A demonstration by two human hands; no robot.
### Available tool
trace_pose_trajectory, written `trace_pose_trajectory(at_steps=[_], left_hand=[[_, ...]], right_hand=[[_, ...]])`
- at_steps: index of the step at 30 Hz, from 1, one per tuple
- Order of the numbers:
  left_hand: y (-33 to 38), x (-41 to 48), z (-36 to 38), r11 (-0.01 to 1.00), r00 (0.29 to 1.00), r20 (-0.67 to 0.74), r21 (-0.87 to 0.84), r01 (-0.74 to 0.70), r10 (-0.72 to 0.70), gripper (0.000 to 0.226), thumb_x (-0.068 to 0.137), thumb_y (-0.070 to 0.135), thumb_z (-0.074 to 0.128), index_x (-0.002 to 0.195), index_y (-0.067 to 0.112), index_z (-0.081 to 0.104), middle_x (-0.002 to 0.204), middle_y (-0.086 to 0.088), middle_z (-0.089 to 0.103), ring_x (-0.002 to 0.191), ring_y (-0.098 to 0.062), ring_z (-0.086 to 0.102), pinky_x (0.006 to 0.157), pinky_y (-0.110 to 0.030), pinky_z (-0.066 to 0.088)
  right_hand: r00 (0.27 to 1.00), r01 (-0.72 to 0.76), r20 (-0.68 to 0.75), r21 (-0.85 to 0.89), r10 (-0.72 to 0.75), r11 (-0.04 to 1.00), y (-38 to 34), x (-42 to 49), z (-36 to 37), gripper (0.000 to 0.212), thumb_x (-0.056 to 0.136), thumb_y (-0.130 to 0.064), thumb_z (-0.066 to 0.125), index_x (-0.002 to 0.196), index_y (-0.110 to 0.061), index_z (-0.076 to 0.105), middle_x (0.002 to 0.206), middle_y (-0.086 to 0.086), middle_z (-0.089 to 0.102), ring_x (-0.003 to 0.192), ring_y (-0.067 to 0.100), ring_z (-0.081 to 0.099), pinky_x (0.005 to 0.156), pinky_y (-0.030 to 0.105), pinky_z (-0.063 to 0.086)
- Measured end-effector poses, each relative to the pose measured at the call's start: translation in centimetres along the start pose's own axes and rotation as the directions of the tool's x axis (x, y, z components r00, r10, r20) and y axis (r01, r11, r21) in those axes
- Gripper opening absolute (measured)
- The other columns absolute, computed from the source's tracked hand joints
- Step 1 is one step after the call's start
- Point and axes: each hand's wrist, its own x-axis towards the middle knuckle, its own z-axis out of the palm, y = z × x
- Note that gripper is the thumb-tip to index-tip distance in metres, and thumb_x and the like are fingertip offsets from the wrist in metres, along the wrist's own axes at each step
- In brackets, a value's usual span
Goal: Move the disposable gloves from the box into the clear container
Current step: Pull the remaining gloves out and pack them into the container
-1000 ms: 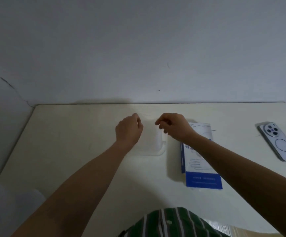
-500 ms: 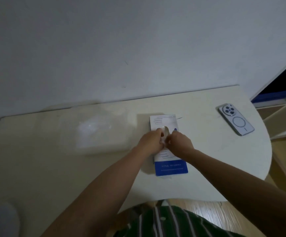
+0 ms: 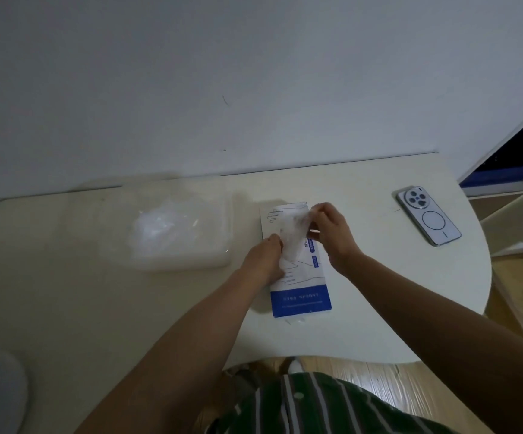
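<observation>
Glove pinched by left hand, right hand over box — print illegible.

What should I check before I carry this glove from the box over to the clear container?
1. Grip: right hand pinches the glove: ok.
2. Whether the left hand grips the glove's lower end: cannot tell.
3. Glove fully out of the box: cannot tell.
4. Top of the clear container open: cannot tell, blurred.
5. Nothing stands between box and container: ok.
6. The phone lies off to the right, away from that path: ok.
</observation>
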Motion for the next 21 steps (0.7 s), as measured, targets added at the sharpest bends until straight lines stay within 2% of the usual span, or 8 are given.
trace_pose_trajectory(at_steps=[4, 6, 9, 11, 13, 15, 17, 21], left_hand=[[0.4, 0.0, -0.6, 1.000, 0.999, 0.037, -0.013, -0.019, 0.020, 0.041, 0.091, 0.018, 0.060, 0.127, 0.007, 0.044, 0.118, -0.011, 0.057, 0.098, -0.022, 0.056, 0.076, -0.028, 0.043], [0.3, 0.0, -1.3, 0.976, 1.000, 0.024, -0.219, 0.020, -0.015, 0.028, 0.097, 0.019, 0.047, 0.122, 0.005, 0.046, 0.108, -0.013, 0.060, 0.082, -0.019, 0.056, 0.067, -0.027, 0.043], [0.5, -0.5, -3.3, 0.655, 0.995, 0.022, -0.751, 0.082, -0.100, 0.031, 0.100, 0.021, 0.031, 0.115, 0.003, 0.051, 0.087, -0.014, 0.061, 0.068, -0.021, 0.058, 0.065, -0.033, 0.049], [0.6, -1.0, -5.2, 0.400, 0.991, -0.006, -0.915, 0.049, -0.136, 0.039, 0.098, 0.025, 0.028, 0.115, 0.002, 0.054, 0.079, -0.012, 0.062, 0.063, -0.023, 0.059, 0.065, -0.034, 0.051], [0.5, -1.2, -7.0, 0.253, 0.987, 0.001, -0.966, 0.042, -0.162, 0.042, 0.099, 0.034, 0.033, 0.111, 0.002, 0.058, 0.079, -0.012, 0.064, 0.066, -0.024, 0.060, 0.068, -0.035, 0.054], [0.3, -1.3, -8.0, 0.240, 0.984, 0.023, -0.968, 0.066, -0.178, 0.031, 0.095, 0.033, 0.052, 0.102, 0.004, 0.061, 0.081, -0.011, 0.064, 0.070, -0.023, 0.062, 0.076, -0.037, 0.056], [-0.1, -1.4, -8.3, 0.236, 0.979, 0.033, -0.968, 0.081, -0.203, 0.008, 0.089, 0.012, 0.064, 0.084, 0.005, 0.063, 0.075, -0.010, 0.060, 0.060, -0.017, 0.059, 0.072, -0.031, 0.057], [-1.3, -1.8, -8.4, 0.262, 0.937, -0.120, -0.965, -0.031, -0.329, 0.012, 0.091, 0.000, 0.058, 0.082, 0.008, 0.061, 0.068, -0.009, 0.060, 0.046, -0.012, 0.057, 0.054, -0.024, 0.054]], right_hand=[[0.996, -0.087, -0.003, 0.243, 0.091, 0.966, -2.1, 0.8, -1.3, 0.023, 0.091, -0.016, 0.037, 0.078, -0.010, 0.055, 0.082, 0.017, 0.063, 0.072, 0.025, 0.057, 0.068, 0.033, 0.049], [0.995, -0.097, 0.059, 0.231, 0.085, 0.968, -2.6, 0.8, -1.6, 0.028, 0.093, -0.020, 0.038, 0.075, -0.008, 0.055, 0.076, 0.018, 0.060, 0.067, 0.026, 0.056, 0.069, 0.035, 0.045], [0.994, -0.107, 0.037, 0.168, 0.102, 0.980, -2.8, 0.3, -1.7, 0.024, 0.093, -0.024, 0.043, 0.073, -0.012, 0.049, 0.067, 0.007, 0.053, 0.063, 0.021, 0.055, 0.069, 0.035, 0.045], [0.995, -0.084, 0.063, 0.187, 0.074, 0.979, -2.8, 0.3, -1.5, 0.023, 0.091, -0.026, 0.045, 0.074, -0.012, 0.052, 0.070, 0.010, 0.056, 0.073, 0.032, 0.055, 0.075, 0.040, 0.046], [0.994, -0.070, 0.099, 0.191, 0.052, 0.979, -3.0, 0.1, -0.9, 0.031, 0.097, -0.017, 0.041, 0.069, -0.013, 0.056, 0.072, 0.014, 0.055, 0.077, 0.036, 0.051, 0.077, 0.044, 0.043], [0.993, -0.023, 0.116, 0.118, 0.009, 0.993, -3.6, -0.5, -0.1, 0.035, 0.099, -0.012, 0.038, 0.071, -0.011, 0.058, 0.074, 0.015, 0.055, 0.073, 0.033, 0.051, 0.072, 0.040, 0.044], [0.988, 0.048, 0.147, 0.024, -0.051, 0.999, -4.1, -0.9, 1.0, 0.032, 0.100, -0.013, 0.035, 0.079, -0.005, 0.058, 0.073, 0.015, 0.058, 0.066, 0.024, 0.055, 0.065, 0.032, 0.048], [0.971, -0.050, 0.234, -0.010, 0.051, 0.999, -4.5, -1.0, 3.1, 0.038, 0.102, -0.032, 0.034, 0.094, -0.008, 0.063, 0.088, 0.019, 0.067, 0.078, 0.025, 0.064, 0.073, 0.032, 0.052]])
